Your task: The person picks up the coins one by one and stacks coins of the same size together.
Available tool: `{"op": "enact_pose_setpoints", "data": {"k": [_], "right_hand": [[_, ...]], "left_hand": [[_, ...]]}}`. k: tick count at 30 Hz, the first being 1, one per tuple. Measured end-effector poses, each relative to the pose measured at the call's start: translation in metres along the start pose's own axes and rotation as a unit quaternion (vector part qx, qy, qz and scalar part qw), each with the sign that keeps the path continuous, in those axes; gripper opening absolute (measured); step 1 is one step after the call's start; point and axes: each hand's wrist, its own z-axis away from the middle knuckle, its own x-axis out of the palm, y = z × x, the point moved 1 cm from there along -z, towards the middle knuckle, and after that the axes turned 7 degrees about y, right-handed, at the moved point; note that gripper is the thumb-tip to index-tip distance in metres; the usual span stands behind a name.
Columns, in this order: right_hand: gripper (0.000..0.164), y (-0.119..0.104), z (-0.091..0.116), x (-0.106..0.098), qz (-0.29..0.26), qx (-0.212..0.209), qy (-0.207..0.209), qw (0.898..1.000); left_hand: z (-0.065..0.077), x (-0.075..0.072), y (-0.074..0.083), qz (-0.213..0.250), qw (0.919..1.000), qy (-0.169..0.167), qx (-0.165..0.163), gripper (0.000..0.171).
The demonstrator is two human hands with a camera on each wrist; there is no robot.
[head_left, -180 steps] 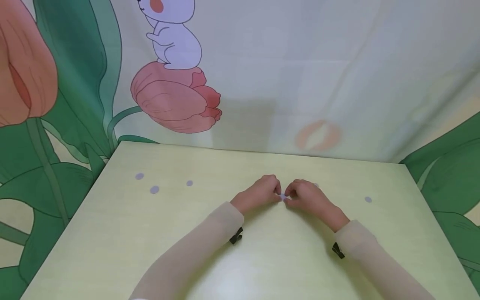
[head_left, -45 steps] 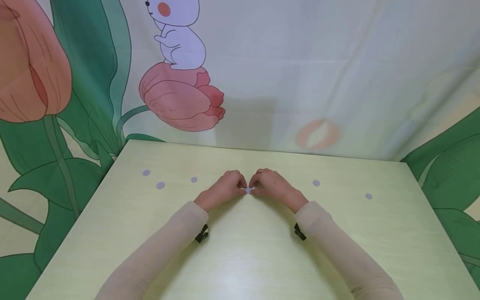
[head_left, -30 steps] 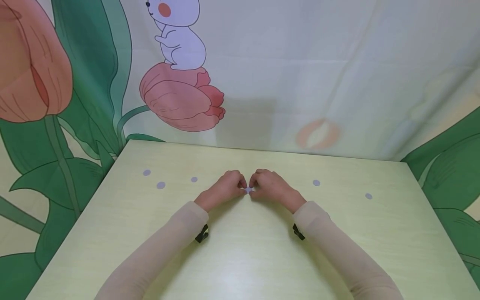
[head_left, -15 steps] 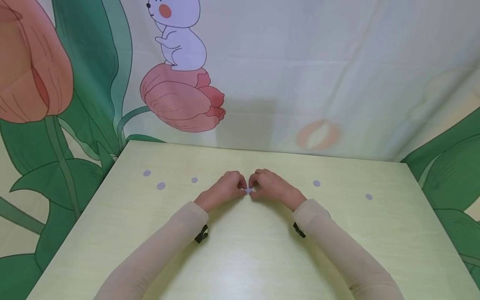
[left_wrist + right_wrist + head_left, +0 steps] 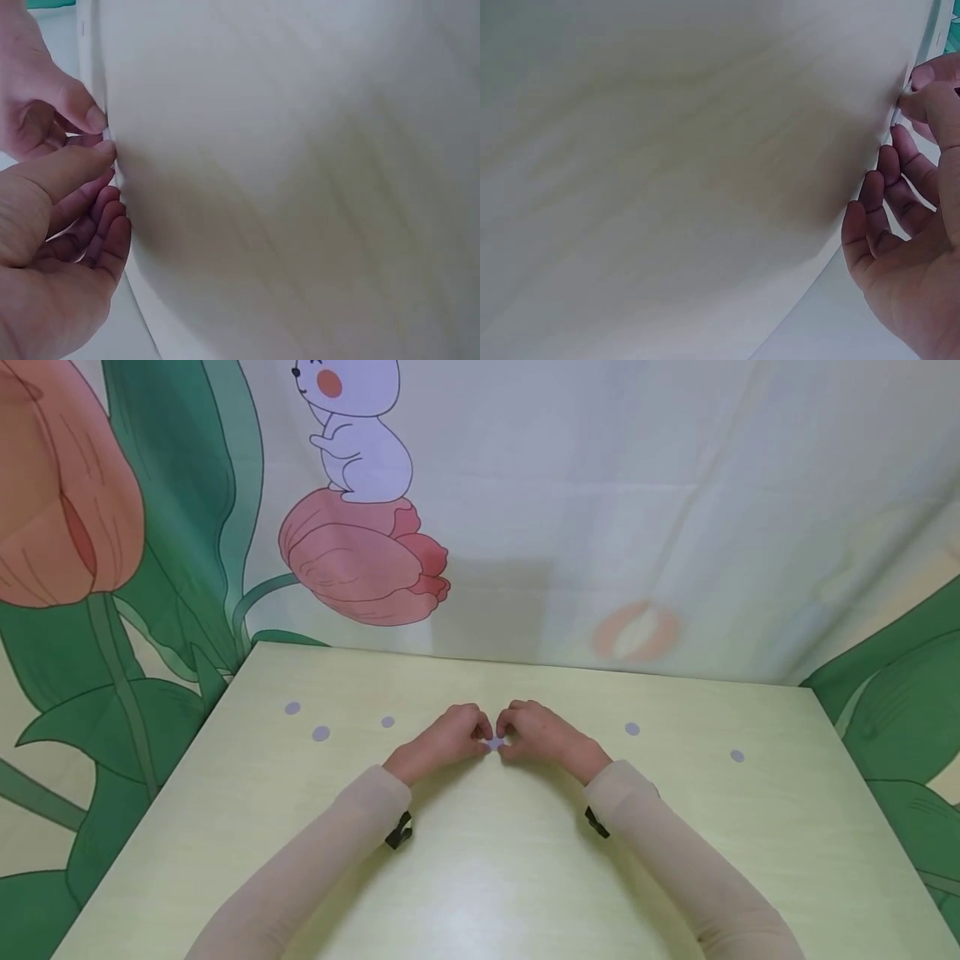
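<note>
A small lavender disc (image 5: pixel 494 743) lies flat near the middle of the table (image 5: pixel 472 877). From its left my left hand (image 5: pixel 455 732) pinches its edge with thumb and curled fingers; from its right my right hand (image 5: pixel 540 732) does the same. Fingers partly cover the disc, so only its middle shows in the head view. In the left wrist view, the left hand (image 5: pixel 67 225) has its thumb tip beside the other hand's thumb, close to the tabletop. The right wrist view has the right hand (image 5: pixel 915 217) with its other fingers loosely bent; the disc is barely visible there.
Several more lavender discs lie spread across the table: a disc (image 5: pixel 292 708), another disc (image 5: pixel 321 733) and a smaller disc (image 5: pixel 387 722) on the left, a disc (image 5: pixel 632 728) and a disc (image 5: pixel 737 756) on the right. A printed curtain (image 5: pixel 525 510) hangs behind the table.
Compared with six seconds ago, both hands and the disc between them have moved left along the table. Over the last second and a half, hands and discs stay nearly still.
</note>
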Motion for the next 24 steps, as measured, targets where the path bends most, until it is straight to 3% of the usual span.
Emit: {"op": "enact_pose_setpoints", "data": {"k": [16,24], "right_hand": [[0.021,-0.0038,-0.0037,-0.001,0.025,0.011,0.001,1.0],[0.02,-0.0032,-0.0046,0.0025,0.018,0.024,-0.005,1.0]], "left_hand": [[-0.0028,-0.0021,0.0093,-0.007,0.9993,-0.006,-0.036,0.01],[0.0003,-0.0015,0.0058,-0.017,0.9998,0.001,-0.007,0.01]]}}
